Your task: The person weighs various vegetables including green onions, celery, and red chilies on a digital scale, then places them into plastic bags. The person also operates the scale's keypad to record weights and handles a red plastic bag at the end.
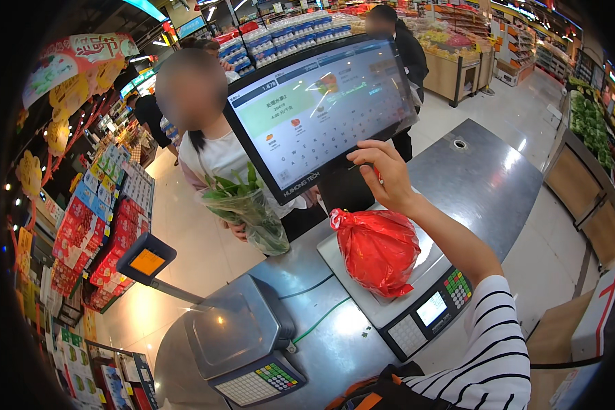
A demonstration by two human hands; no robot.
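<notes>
My right hand [388, 174] is raised at the lower edge of a touchscreen monitor [321, 109], its fingertips close to the glass. Its fingers are bent toward the thumb, and a small reddish bit shows between them; what it belongs to I cannot make out. Below the hand, a knotted red plastic bag [379, 253] rests on the pan of a weighing scale [427, 249] with a lit display and coloured keys. The bag's contents are hidden. My left hand is out of the picture.
Across the metal counter [485, 164], a person holds a clear bag of leafy greens [260, 219]. A second scale [242, 335] with a pole display [147, 260] stands at the left. A green cable [321, 321] crosses the counter. Stacked red boxes [82, 232] stand beyond it.
</notes>
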